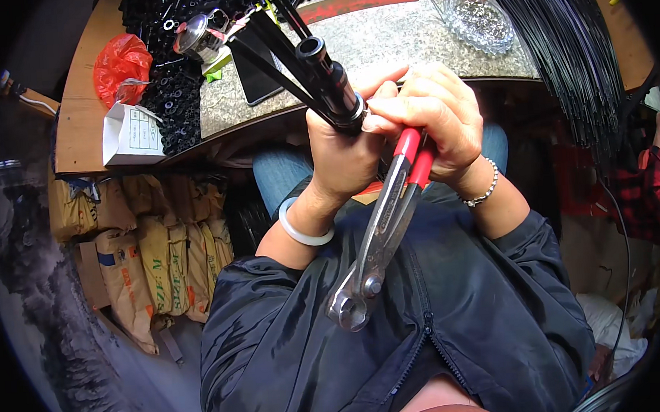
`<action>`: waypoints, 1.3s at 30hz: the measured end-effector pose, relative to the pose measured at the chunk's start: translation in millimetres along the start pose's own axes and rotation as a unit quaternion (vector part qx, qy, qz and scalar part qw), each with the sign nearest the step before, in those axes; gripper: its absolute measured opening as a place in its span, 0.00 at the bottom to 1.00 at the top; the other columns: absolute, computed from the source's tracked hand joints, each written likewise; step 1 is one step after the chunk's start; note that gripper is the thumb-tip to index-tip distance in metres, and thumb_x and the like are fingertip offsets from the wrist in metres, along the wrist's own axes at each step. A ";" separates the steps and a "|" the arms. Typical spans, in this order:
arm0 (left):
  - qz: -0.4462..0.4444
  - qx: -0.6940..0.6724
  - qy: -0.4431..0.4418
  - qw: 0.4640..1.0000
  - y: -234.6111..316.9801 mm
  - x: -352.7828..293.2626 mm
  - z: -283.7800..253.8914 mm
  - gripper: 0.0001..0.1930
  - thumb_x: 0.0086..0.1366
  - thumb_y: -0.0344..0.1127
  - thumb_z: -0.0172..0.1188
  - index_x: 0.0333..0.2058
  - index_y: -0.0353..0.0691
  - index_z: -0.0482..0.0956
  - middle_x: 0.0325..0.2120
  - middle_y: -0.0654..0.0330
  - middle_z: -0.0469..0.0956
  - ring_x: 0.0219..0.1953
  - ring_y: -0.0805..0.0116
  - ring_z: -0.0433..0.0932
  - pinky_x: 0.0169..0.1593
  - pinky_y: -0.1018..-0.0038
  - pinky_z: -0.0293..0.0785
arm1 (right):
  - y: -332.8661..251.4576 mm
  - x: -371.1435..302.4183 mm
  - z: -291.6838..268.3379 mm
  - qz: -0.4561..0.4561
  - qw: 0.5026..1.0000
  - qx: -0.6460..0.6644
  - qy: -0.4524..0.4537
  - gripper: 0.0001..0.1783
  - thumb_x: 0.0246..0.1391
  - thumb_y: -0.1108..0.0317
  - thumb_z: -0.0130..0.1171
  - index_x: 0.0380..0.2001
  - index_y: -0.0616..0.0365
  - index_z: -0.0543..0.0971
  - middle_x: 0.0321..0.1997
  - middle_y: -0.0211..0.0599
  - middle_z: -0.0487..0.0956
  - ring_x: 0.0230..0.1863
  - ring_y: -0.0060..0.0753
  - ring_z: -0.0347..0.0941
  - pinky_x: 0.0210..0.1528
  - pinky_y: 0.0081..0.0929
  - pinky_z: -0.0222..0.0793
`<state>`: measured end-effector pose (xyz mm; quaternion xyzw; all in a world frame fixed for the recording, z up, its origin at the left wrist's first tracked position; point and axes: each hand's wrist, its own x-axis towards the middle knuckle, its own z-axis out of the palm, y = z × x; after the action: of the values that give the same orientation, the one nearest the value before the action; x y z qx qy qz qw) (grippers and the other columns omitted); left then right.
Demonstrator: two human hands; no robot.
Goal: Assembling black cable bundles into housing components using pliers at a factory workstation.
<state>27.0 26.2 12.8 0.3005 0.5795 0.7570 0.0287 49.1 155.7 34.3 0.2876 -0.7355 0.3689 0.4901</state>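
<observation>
My left hand point(342, 157), with a pale bangle at its wrist, is closed around the lower end of a black tube with thin black ribs point(331, 79), which looks like a folded umbrella frame. The frame slants up and away to the left, over the table edge. My right hand point(441, 118) grips red-handled pliers point(387, 222), whose metal jaws hang down toward my jacket. Its thumb and fingertips meet at the base of the tube, beside a small metal ring. What those fingertips pinch there is too small to make out.
On the stone-topped table point(441, 51) lie a dark phone point(256, 75), a red strip point(360, 4) and a glass dish point(479, 23). Black small parts point(171, 95), a white box point(132, 136) and a red bag point(123, 68) sit left. Long black rods point(567, 37) overhang the right edge.
</observation>
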 end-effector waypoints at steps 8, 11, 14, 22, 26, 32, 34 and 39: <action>-0.011 0.005 -0.005 1.000 0.0 2.3 -0.5 0.16 0.59 0.31 0.59 0.44 0.27 0.75 0.32 0.61 0.78 0.33 0.79 0.73 0.40 0.79 0.71 | 2.7 0.0 0.2 -0.005 1.000 0.001 0.006 0.10 0.37 0.68 0.66 0.26 0.57 0.77 0.17 0.31 0.74 0.19 0.30 0.72 0.24 0.22 0.66; -0.017 -0.011 -0.007 1.000 -1.7 1.6 -0.9 0.15 0.57 0.26 0.55 0.43 0.27 0.75 0.33 0.59 0.78 0.34 0.77 0.74 0.40 0.79 0.71 | 4.2 -0.5 1.3 -0.012 1.000 -0.003 0.008 0.10 0.37 0.68 0.66 0.25 0.57 0.77 0.16 0.30 0.73 0.19 0.30 0.72 0.24 0.22 0.66; -0.026 -0.002 0.004 1.000 -0.8 3.0 -0.3 0.14 0.57 0.26 0.55 0.42 0.26 0.76 0.36 0.55 0.79 0.36 0.74 0.76 0.42 0.77 0.72 | 7.2 -3.8 0.9 -0.025 1.000 -0.010 0.002 0.14 0.38 0.69 0.67 0.30 0.58 0.75 0.17 0.30 0.69 0.19 0.31 0.67 0.24 0.25 0.63; 0.004 0.019 -0.018 1.000 -4.2 4.2 -0.8 0.15 0.58 0.28 0.57 0.44 0.27 0.76 0.29 0.62 0.77 0.31 0.78 0.73 0.37 0.79 0.70 | 7.6 1.3 -1.1 -0.025 0.999 0.020 -0.015 0.13 0.38 0.70 0.68 0.29 0.60 0.76 0.17 0.31 0.70 0.19 0.31 0.69 0.24 0.24 0.63; 0.019 0.150 -0.042 0.988 8.2 3.2 -1.7 0.16 0.58 0.29 0.58 0.44 0.29 0.76 0.26 0.62 0.77 0.29 0.78 0.73 0.35 0.80 0.71 | 13.8 5.1 -10.1 0.111 0.975 0.170 -0.086 0.09 0.37 0.76 0.69 0.23 0.62 0.76 0.20 0.36 0.75 0.24 0.32 0.75 0.27 0.21 0.68; 0.005 0.081 0.006 0.997 3.2 12.1 -7.8 0.15 0.61 0.30 0.57 0.47 0.32 0.75 0.16 0.71 0.71 0.19 0.84 0.67 0.24 0.84 0.63 | 7.6 23.7 -22.2 0.308 0.920 0.156 -0.184 0.13 0.51 0.70 0.61 0.38 0.64 0.72 0.27 0.30 0.77 0.26 0.12 0.69 0.28 0.13 0.66; -0.095 0.011 0.039 0.995 8.0 14.0 -9.9 0.15 0.64 0.30 0.54 0.48 0.31 0.74 0.12 0.76 0.64 0.15 0.89 0.59 0.18 0.87 0.51 | 10.2 19.1 -34.3 0.357 0.887 0.165 -0.240 0.12 0.58 0.69 0.52 0.42 0.65 0.72 0.25 0.29 0.75 0.24 0.12 0.68 0.26 0.13 0.65; -0.114 -0.039 0.087 0.989 6.4 16.4 -21.6 0.14 0.64 0.31 0.55 0.45 0.28 0.75 0.11 0.76 0.63 0.13 0.89 0.58 0.17 0.87 0.50 | -5.1 12.9 -76.6 0.486 0.737 0.271 -0.384 0.16 0.60 0.69 0.46 0.50 0.66 0.68 0.26 0.36 0.76 0.24 0.22 0.73 0.31 0.19 0.71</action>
<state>4.9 12.0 22.2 0.1643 0.5804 0.7940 0.0755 87.5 215.2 66.6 0.1287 -0.7699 0.5991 -0.1781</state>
